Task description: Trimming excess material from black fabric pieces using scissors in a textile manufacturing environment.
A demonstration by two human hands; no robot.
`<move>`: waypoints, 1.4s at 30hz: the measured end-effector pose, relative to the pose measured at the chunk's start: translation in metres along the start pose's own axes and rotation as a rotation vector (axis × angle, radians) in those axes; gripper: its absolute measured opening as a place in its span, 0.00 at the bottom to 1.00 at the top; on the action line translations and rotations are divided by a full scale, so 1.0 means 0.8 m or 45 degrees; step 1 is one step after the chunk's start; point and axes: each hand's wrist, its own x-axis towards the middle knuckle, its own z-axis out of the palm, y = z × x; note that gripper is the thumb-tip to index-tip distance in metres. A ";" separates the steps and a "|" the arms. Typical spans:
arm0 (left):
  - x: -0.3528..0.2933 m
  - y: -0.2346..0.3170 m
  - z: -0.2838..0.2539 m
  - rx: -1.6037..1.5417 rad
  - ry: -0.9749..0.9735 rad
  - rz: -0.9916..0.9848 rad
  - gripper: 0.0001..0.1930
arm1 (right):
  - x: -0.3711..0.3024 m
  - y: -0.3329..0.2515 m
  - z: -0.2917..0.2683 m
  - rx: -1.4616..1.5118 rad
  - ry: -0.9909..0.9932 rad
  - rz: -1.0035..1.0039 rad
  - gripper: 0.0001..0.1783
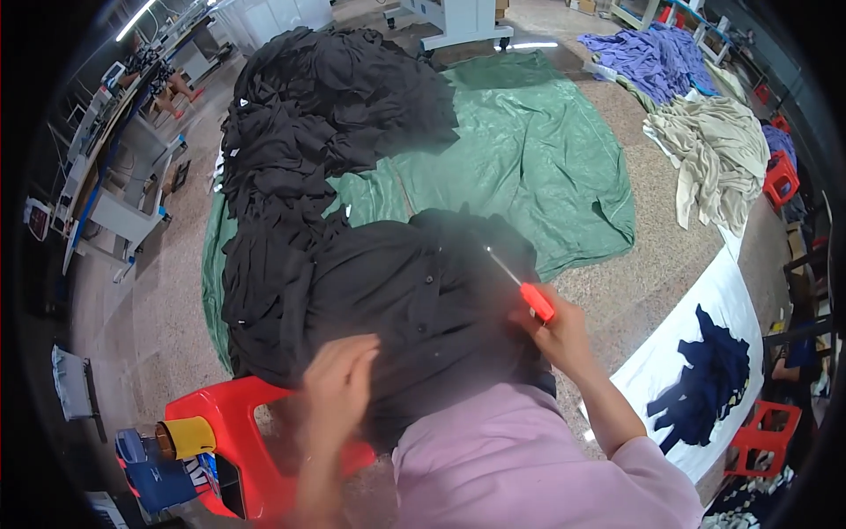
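A black buttoned garment [379, 291] lies spread over my lap, its small dark buttons running down the middle. In my right hand [564, 335] is a red-handled tool [536, 302] with a slim metal shaft, pointing up and left over the cloth; its exact kind is unclear. My left hand [339, 383], blurred by motion, hovers over the garment's near left part with its fingers stretched out. Nothing shows in that hand. A large heap of black garments [326, 106] runs on from the far side of the cloth.
Under the black heap spreads a green plastic sheet [529, 159]. To my left stands a red plastic stool [256, 414] with a yellow-banded roll [189, 436]. Purple clothes [652, 62], cream clothes [714, 145] and navy pieces [705, 379] lie at right. A person [163, 75] sits far left.
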 end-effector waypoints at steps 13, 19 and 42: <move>0.101 0.001 0.050 -0.184 -1.378 -0.326 0.10 | -0.115 -0.026 -0.059 -0.014 -0.364 -0.053 0.23; 0.096 -0.018 0.058 -0.686 -1.199 -0.849 0.06 | -0.125 -0.017 -0.043 -0.312 -0.479 -0.167 0.15; 0.080 0.028 0.106 -0.584 -1.242 -0.534 0.17 | -0.134 -0.029 -0.080 -0.404 -0.389 0.162 0.12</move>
